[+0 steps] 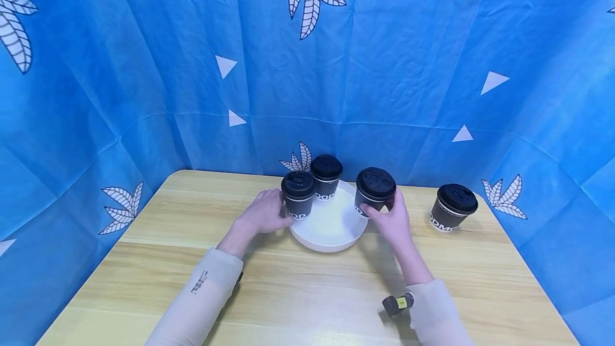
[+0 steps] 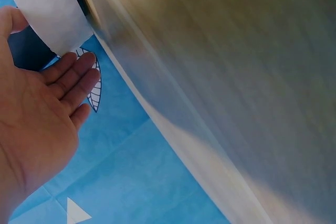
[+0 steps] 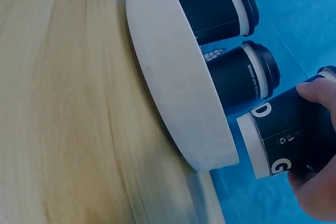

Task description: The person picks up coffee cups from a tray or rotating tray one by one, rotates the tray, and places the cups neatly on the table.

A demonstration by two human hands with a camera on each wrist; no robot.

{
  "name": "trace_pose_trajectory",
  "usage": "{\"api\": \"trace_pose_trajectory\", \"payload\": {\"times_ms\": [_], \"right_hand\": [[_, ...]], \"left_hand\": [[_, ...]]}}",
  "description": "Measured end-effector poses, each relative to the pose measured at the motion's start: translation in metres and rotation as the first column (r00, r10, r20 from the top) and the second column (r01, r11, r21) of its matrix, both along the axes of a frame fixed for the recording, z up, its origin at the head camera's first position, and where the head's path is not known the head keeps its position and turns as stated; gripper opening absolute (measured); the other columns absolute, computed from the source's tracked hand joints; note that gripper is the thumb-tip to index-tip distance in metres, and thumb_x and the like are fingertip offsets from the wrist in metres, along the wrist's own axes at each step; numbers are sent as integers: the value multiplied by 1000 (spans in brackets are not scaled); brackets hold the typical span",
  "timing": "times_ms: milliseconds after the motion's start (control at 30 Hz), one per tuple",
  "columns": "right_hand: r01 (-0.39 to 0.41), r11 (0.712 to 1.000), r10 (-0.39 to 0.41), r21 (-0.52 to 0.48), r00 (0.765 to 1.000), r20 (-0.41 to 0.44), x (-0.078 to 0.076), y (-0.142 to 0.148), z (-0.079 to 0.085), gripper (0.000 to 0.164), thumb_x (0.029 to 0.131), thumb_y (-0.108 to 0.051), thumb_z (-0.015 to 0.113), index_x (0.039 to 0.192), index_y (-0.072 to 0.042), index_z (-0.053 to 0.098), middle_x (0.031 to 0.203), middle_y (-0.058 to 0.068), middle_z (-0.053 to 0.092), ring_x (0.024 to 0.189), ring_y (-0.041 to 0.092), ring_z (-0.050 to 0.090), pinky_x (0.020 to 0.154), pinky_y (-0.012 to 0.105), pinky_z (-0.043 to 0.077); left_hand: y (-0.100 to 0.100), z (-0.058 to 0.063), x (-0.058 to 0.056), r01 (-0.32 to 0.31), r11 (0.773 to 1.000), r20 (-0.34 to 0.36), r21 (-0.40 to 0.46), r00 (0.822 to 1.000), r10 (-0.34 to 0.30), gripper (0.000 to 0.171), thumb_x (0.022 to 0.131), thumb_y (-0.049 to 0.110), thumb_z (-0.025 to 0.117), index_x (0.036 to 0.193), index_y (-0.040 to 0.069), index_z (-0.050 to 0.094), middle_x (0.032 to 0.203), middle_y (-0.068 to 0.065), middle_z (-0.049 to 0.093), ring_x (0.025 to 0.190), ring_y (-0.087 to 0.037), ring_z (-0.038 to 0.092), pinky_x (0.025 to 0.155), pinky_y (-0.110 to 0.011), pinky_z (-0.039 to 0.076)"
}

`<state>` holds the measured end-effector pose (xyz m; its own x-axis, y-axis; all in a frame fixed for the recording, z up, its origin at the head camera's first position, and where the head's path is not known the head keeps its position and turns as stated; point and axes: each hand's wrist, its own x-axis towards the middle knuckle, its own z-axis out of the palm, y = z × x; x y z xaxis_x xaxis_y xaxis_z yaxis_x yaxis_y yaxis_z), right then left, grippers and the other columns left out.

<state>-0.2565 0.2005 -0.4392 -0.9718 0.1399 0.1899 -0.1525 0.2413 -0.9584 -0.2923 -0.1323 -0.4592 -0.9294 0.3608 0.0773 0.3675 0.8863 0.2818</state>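
Observation:
My left hand is at the left side of a black-lidded paper coffee cup, which stands upright on a round white tray. In the left wrist view the hand's fingers are fairly straight, the thumb is apart from them, and part of the dark cup shows between. My right hand grips another paper cup by its side. The right wrist view shows this cup tilted, its base apart from the tray wall. A third cup stands at the tray's back.
A further lidded paper cup stands on the wooden table at the right, outside the tray. A blue patterned curtain hangs behind the table and along both sides. A small dark device is at my right wrist.

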Motion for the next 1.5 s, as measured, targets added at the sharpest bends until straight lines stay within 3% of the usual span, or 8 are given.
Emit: {"api": "trace_pose_trajectory", "payload": {"times_ms": [533, 1500], "right_hand": [[42, 999, -42, -16, 999, -7, -6, 17, -5, 80, 87, -8, 82, 152, 0, 36, 148, 20, 49, 141, 36, 46, 124, 44, 30], [126, 992, -126, -12, 992, 18, -15, 43, -17, 85, 86, -6, 80, 155, 3, 31, 148, 26, 48, 141, 37, 46, 124, 46, 30]], "left_hand": [[1, -1, 1, -15, 1000, -5, -6, 1000, 15, 70, 86, 49, 73, 137, 5, 57, 131, -10, 64, 120, -25, 57, 120, -47, 33], [3, -1, 0, -9, 1000, 0, 1, 1000, 9, 72, 86, 48, 73, 141, 5, 55, 136, -11, 63, 126, -27, 55, 122, -48, 30]]}}
